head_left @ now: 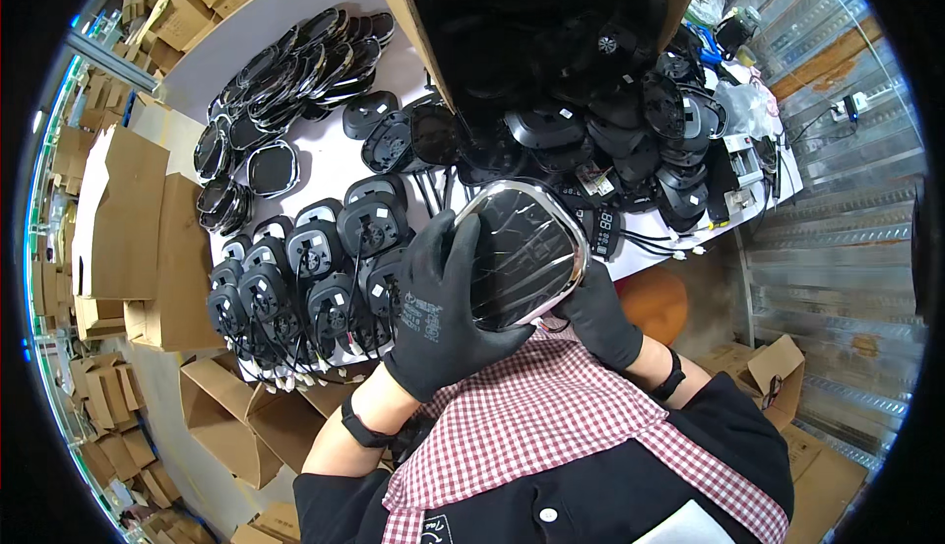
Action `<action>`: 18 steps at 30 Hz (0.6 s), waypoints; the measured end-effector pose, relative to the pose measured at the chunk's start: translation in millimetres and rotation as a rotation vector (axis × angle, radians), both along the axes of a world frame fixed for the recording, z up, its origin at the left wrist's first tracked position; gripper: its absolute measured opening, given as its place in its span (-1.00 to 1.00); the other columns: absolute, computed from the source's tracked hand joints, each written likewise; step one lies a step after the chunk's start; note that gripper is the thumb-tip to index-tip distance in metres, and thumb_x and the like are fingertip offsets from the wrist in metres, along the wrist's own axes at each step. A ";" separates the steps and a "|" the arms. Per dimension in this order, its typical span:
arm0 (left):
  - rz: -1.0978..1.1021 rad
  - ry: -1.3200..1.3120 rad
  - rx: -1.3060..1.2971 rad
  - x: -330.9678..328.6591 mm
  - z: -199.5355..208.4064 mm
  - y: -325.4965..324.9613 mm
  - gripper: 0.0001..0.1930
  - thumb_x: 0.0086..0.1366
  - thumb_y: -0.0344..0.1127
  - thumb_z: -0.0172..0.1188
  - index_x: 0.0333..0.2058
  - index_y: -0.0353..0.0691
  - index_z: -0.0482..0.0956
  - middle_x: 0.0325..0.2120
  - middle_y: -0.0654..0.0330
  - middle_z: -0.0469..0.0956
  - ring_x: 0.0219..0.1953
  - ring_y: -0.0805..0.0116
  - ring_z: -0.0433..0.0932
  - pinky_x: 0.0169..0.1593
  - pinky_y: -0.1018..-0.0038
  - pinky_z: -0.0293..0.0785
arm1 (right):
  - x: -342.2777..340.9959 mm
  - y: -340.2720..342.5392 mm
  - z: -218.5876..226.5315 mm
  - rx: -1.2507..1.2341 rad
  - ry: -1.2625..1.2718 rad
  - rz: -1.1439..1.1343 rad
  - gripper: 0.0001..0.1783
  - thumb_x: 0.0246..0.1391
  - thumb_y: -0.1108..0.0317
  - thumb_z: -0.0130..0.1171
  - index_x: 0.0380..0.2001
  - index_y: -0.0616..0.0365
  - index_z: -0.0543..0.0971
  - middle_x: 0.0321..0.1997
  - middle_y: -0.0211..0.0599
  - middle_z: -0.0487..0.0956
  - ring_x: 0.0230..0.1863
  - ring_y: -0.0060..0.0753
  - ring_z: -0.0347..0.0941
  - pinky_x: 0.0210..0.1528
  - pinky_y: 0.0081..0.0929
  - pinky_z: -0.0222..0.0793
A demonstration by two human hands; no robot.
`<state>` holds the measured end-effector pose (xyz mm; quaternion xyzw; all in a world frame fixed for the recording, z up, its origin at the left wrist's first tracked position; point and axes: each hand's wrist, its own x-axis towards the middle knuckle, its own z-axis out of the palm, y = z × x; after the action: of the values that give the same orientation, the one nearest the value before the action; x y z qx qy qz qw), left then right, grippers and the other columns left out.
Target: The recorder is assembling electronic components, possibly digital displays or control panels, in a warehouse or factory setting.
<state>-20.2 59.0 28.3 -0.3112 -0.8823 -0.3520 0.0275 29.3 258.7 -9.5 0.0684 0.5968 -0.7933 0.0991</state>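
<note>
In front of my chest I hold a glossy black rounded-square panel with a chrome rim (522, 258). Wrinkled reflections, like clear film, run across its face. My left hand (438, 313), in a black glove, grips its left side with the fingers up along the edge and the thumb at the bottom. My gloved right hand (598, 320) closes on its lower right side; part of those fingers is hidden behind the panel. Just beyond the panel's right edge lies a black display module (605, 229) with a cable.
Several black housings with cables (374, 219) stand in rows on the white table (320, 165) at left. Behind them is a heap of chrome-rimmed panels (305, 62). A big cardboard box (415, 27) of black parts is tilted at the back. Stacked housings (679, 170) crowd the right.
</note>
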 end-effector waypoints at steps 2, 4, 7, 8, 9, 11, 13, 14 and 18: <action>-0.027 -0.019 0.002 -3.0 -1.2 -4.0 0.15 -0.23 -0.07 0.53 0.30 -0.33 0.05 0.16 -0.22 0.14 0.22 -0.20 0.16 0.24 -0.01 0.12 | -0.6 -0.3 -0.8 0.053 0.039 -0.002 -0.68 0.03 0.55 0.19 -0.09 0.30 0.54 -0.13 -0.32 0.63 -0.14 -0.61 0.50 -0.11 -0.60 0.45; -0.058 -0.032 0.002 -6.4 -3.1 -7.1 0.14 -0.23 -0.08 0.53 0.29 -0.33 0.05 0.16 -0.22 0.15 0.22 -0.20 0.16 0.24 0.00 0.13 | -2.0 -1.0 -0.4 0.184 0.054 0.081 -0.47 0.10 0.35 0.27 0.11 0.29 0.40 0.02 -0.17 0.55 -0.01 -0.39 0.51 0.07 -0.40 0.45; -0.072 -0.111 0.027 -6.4 -8.0 -12.5 0.16 -0.25 -0.14 0.55 0.29 -0.33 0.04 0.17 -0.22 0.13 0.22 -0.20 0.16 0.24 0.05 0.19 | -1.4 -3.5 -1.1 0.073 0.034 0.091 -0.41 0.11 0.32 0.28 0.16 0.28 0.35 0.08 -0.13 0.52 0.06 -0.41 0.46 0.13 -0.38 0.42; -0.087 -0.110 0.024 -6.8 -7.8 -12.1 0.16 -0.25 -0.14 0.55 0.29 -0.33 0.04 0.17 -0.22 0.13 0.22 -0.20 0.16 0.24 0.05 0.19 | -1.7 -5.5 -1.4 0.021 0.040 0.092 -0.40 0.10 0.32 0.28 0.16 0.28 0.34 0.09 -0.13 0.50 0.08 -0.42 0.45 0.14 -0.38 0.42; -0.082 -0.109 0.025 -6.0 -7.1 -13.3 0.17 -0.26 -0.14 0.55 0.30 -0.32 0.03 0.17 -0.21 0.13 0.23 -0.19 0.16 0.24 0.05 0.20 | -1.6 -8.7 4.9 0.020 0.046 0.087 -0.41 0.13 0.30 0.26 0.16 0.28 0.33 0.08 -0.15 0.51 0.05 -0.45 0.44 0.12 -0.39 0.42; -0.078 -0.083 0.004 -8.3 -4.3 -13.7 0.19 -0.27 -0.14 0.57 0.31 -0.29 0.01 0.18 -0.20 0.13 0.24 -0.16 0.16 0.23 0.07 0.24 | -3.3 -11.0 3.3 0.000 0.049 0.078 -0.43 0.10 0.38 0.27 0.15 0.29 0.35 0.05 -0.21 0.53 0.03 -0.49 0.45 0.10 -0.43 0.41; -0.090 -0.072 0.015 -9.4 -9.5 -16.6 0.20 -0.27 -0.12 0.57 0.31 -0.29 0.01 0.18 -0.19 0.14 0.24 -0.15 0.16 0.23 0.07 0.24 | -3.4 -11.1 -2.3 -0.027 0.020 0.116 -0.42 0.09 0.47 0.24 0.19 0.29 0.33 0.05 -0.25 0.54 0.03 -0.53 0.45 0.11 -0.46 0.39; -0.096 -0.063 0.032 -10.1 -11.8 -18.1 0.21 -0.27 -0.10 0.58 0.31 -0.29 0.01 0.18 -0.18 0.14 0.24 -0.14 0.16 0.23 0.07 0.24 | -3.1 -11.1 -4.9 -0.033 0.022 0.110 -0.42 0.09 0.47 0.24 0.19 0.29 0.33 0.05 -0.25 0.54 0.03 -0.53 0.45 0.11 -0.46 0.39; -0.094 -0.084 0.033 -11.9 -12.9 -22.4 0.23 -0.27 -0.05 0.59 0.32 -0.28 0.00 0.17 -0.17 0.15 0.24 -0.14 0.17 0.25 0.06 0.20 | -8.7 -2.7 -4.2 -0.034 0.047 0.271 -0.35 0.20 0.21 0.13 0.27 0.24 0.21 0.18 -0.10 0.42 0.14 -0.37 0.36 0.20 -0.38 0.29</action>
<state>-32.1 36.5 15.3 -0.3366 -0.8614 -0.3799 -0.0208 20.6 256.0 -13.7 -0.0332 0.5891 -0.7840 0.1927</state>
